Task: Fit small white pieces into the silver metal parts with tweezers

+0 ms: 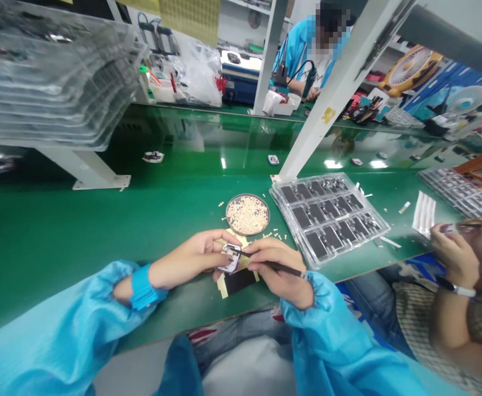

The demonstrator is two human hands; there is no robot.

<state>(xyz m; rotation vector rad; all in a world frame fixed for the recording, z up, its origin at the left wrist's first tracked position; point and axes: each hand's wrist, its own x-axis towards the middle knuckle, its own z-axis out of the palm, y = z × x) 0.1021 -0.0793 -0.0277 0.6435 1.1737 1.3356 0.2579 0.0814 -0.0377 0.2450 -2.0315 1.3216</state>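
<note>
My left hand (202,253) grips a small white-and-purple device housing (229,259) between thumb and fingers, low over the green bench. In my right hand (280,264) a pair of dark tweezers (280,268) is held like a pen, its tips at the upper part of the housing. Fine parts inside the housing are too small to make out. Beneath both hands lies a black pad (239,281) edged with yellow tape. Just beyond them stands a round dish (228,219) full of tiny cream-coloured pieces, some of which are scattered around it.
Stacked clear trays (344,220) of dark-screened parts sit to the right, by a white post (327,93). Tall clear trays (51,93) fill the upper left. Housings, one of them a blue-edged housing (273,159), lie along the back strip. A co-worker's hands (458,253) are at far right.
</note>
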